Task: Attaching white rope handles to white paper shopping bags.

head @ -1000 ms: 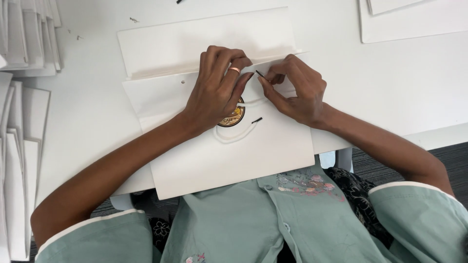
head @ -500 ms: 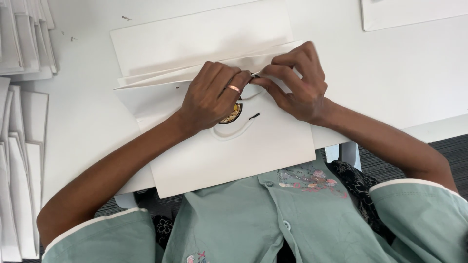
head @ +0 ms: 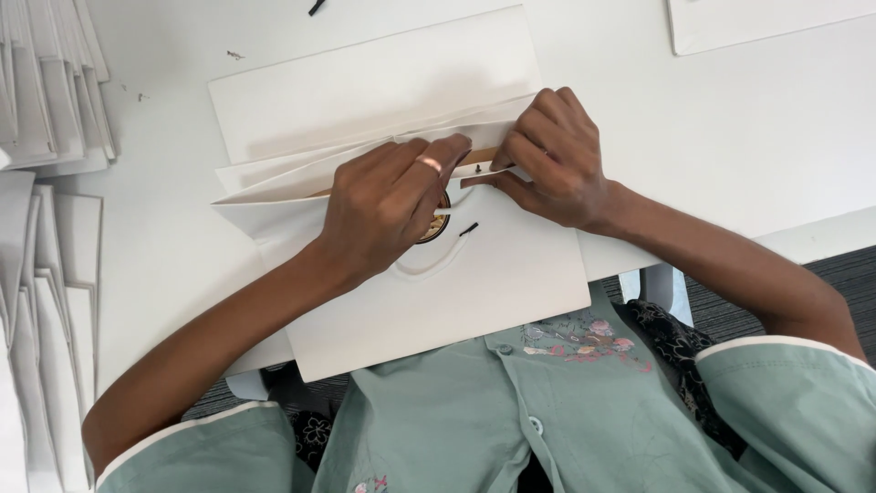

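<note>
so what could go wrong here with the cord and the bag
The right hand pinches at a small hole near the white paper bag top edge; a hard tug might tear it. The left hand presses the folded top and could crease it. The bag overhangs the table edge and might slip.

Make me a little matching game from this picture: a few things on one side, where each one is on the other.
Things:
1. left hand
2. right hand
3. stack of white sheets
4. round gold emblem

Places:
A. far left edge of the table
B. partly hidden under the left hand
C. flat on the paper bag, over its middle
D. pinching at the bag's open top edge

Pairs: 1-C, 2-D, 3-A, 4-B
</note>
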